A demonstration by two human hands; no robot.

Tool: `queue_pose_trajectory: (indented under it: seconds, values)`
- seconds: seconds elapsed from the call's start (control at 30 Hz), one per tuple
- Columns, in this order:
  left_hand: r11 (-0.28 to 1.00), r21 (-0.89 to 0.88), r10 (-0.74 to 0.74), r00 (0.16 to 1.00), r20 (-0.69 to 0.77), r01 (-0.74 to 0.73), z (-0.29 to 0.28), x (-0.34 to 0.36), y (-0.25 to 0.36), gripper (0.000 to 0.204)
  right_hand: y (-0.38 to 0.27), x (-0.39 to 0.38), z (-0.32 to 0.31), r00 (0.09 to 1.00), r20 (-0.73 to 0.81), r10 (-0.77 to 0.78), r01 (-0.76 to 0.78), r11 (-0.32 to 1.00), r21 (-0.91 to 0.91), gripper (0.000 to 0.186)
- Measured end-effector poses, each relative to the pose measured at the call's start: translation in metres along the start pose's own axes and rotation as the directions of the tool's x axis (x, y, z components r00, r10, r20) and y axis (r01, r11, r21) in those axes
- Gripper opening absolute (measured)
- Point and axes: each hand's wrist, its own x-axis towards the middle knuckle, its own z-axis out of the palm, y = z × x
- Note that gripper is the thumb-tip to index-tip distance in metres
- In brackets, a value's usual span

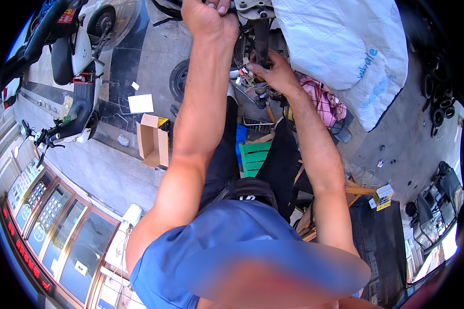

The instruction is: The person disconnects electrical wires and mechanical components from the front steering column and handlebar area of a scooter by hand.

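The person's left hand (207, 16) is reaching up to the top edge of the view, its fingers curling closed around a dark bar of the grey scooter frame (255, 7), though what exactly sits inside the fist cannot be made out. The right hand (274, 72) is working lower, beside the black vertical steering column (261, 44), with its fingers pinching narrowly into a tangled bundle of thin coloured wires (247, 77) that is hanging at the column's left side; the fingertips are touching the wires. Just right of the column, a white quilted padded cover (340, 46) is draping over the scooter, and below it a pink cloth (319, 98) is lying in a wire basket. A black tyre (179, 80) is showing behind the left forearm. On the paved floor to the left, an open brown cardboard box (153, 140) is standing near a white sheet of paper (140, 103), and a parked white-and-black scooter (75, 72) is leaning toward the upper left corner. A green plastic stool (254, 157) is sitting under the person's arms, between the legs.
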Motion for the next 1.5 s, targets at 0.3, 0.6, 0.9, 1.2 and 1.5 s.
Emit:
queue_pose_trajectory:
  seconds: [0.3,0.6,0.9,1.2,1.5]
  values:
    - [0.916,0.22,0.339,0.94,0.029,-0.337,-0.002,-0.061,0.021,0.036,-0.021,-0.02,-0.005,0.994,0.041,-0.103,0.111,0.907,-0.407,0.044]
    - [0.81,0.351,0.522,0.85,-0.069,-0.469,-0.023,-0.094,0.041,0.034,-0.025,-0.02,0.001,0.977,0.136,-0.164,0.212,0.816,-0.537,0.046]
    - [0.917,0.265,0.349,0.921,-0.175,-0.298,-0.019,-0.064,0.062,0.043,-0.043,-0.022,0.023,0.996,-0.021,-0.084,0.06,0.845,-0.531,0.046]
    - [0.955,0.271,0.162,0.978,-0.129,-0.122,-0.022,-0.013,0.049,0.041,-0.044,-0.039,-0.001,0.997,-0.032,-0.069,0.048,0.898,-0.438,0.044]
    - [0.901,0.421,0.224,0.944,-0.241,-0.106,-0.026,0.005,0.059,0.041,0.051,-0.271,-0.255,0.979,-0.19,0.07,-0.105,0.978,-0.181,0.05]
